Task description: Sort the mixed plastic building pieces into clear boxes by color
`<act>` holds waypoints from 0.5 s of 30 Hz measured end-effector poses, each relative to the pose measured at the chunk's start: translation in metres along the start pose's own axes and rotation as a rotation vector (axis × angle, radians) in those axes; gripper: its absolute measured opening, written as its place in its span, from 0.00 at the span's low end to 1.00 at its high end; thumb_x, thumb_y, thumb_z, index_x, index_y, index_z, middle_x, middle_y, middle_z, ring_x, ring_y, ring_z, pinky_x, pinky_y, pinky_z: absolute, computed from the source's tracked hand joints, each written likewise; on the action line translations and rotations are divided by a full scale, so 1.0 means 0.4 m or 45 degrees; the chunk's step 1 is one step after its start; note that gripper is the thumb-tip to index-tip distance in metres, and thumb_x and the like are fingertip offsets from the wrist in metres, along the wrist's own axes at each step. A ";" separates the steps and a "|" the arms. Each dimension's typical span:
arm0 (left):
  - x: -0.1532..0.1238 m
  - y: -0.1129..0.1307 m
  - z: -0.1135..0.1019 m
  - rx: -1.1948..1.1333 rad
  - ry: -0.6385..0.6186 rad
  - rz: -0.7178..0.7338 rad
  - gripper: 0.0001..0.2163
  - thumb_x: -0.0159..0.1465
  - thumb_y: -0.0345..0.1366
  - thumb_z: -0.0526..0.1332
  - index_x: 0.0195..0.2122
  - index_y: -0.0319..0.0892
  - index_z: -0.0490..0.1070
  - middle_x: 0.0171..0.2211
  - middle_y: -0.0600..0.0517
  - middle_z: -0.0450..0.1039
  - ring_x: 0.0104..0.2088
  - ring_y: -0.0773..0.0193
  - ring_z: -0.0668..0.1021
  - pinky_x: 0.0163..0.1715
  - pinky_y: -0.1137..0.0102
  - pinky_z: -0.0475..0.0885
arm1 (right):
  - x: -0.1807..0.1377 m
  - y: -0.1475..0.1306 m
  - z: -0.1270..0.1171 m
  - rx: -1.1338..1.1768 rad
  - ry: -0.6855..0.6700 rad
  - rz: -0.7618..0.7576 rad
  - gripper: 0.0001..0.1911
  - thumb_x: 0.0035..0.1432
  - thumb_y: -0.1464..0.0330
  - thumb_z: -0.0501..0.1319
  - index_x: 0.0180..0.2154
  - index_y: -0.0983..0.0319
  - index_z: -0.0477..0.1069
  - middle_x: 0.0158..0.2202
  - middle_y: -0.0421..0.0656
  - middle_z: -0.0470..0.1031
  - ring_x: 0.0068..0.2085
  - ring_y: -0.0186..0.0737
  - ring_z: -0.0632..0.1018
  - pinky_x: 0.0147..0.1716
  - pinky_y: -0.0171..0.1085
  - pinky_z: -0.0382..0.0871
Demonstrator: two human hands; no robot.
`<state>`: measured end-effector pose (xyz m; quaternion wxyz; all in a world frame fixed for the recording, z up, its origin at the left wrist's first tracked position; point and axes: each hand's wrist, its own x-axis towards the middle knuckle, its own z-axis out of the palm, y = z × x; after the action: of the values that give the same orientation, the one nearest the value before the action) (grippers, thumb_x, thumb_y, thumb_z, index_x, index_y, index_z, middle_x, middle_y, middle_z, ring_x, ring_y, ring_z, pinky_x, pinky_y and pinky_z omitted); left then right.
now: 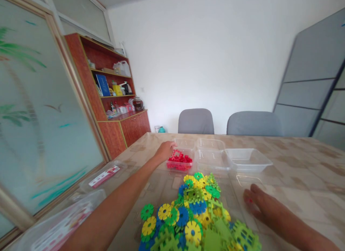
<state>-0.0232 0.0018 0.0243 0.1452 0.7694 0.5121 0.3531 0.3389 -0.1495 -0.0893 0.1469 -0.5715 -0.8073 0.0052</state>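
Note:
My left hand (165,151) reaches over the left edge of a clear plastic box (180,168) filled with red toy pieces (184,159). Its fingers look loosely spread beside a tilted red lattice piece (177,154); whether they touch it is hard to see. Near me a big pile of plastic building pieces covers the table: yellow snowflake discs (193,232), blue discs (198,207), green discs (147,211) and light-green lattice squares (192,195). To the right of the pile hovers my right hand (256,200), slightly blurred, its fingers loosely bent and apart, with no piece clearly visible in it.
Clear boxes (212,159) stand right of the red one, with a whitish box (249,160) beyond. Labelled clear lids or containers (105,176) lie at left. Grey chairs (196,121) stand behind the patterned table (302,172). A wooden cabinet (122,132) is far left.

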 end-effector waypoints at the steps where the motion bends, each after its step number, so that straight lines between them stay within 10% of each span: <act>1: -0.006 -0.005 0.001 0.029 -0.008 0.013 0.11 0.67 0.38 0.59 0.49 0.39 0.69 0.48 0.47 0.71 0.43 0.59 0.76 0.42 0.59 0.74 | 0.007 0.002 0.000 -0.028 -0.011 -0.002 0.09 0.51 0.77 0.53 0.30 0.60 0.69 0.33 0.47 0.73 0.31 0.43 0.78 0.31 0.38 0.70; 11: -0.230 0.026 -0.049 0.063 -0.056 0.172 0.12 0.64 0.32 0.52 0.42 0.43 0.75 0.44 0.49 0.77 0.43 0.61 0.77 0.42 0.71 0.71 | 0.033 0.025 -0.046 -0.154 -0.091 0.322 0.04 0.57 0.71 0.53 0.34 0.61 0.67 0.30 0.52 0.78 0.31 0.55 0.80 0.27 0.41 0.63; 15: -0.357 -0.018 -0.036 0.063 -0.053 0.092 0.12 0.64 0.37 0.53 0.43 0.44 0.75 0.45 0.48 0.77 0.47 0.57 0.76 0.49 0.65 0.69 | 0.044 -0.023 -0.065 -0.048 -0.164 0.170 0.06 0.58 0.72 0.53 0.29 0.61 0.67 0.29 0.50 0.78 0.31 0.50 0.79 0.29 0.39 0.62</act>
<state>-0.0705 -0.1244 -0.0261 0.1241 0.7980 0.4894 0.3292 0.3313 -0.1407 -0.0587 0.0833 -0.6251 -0.7752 0.0363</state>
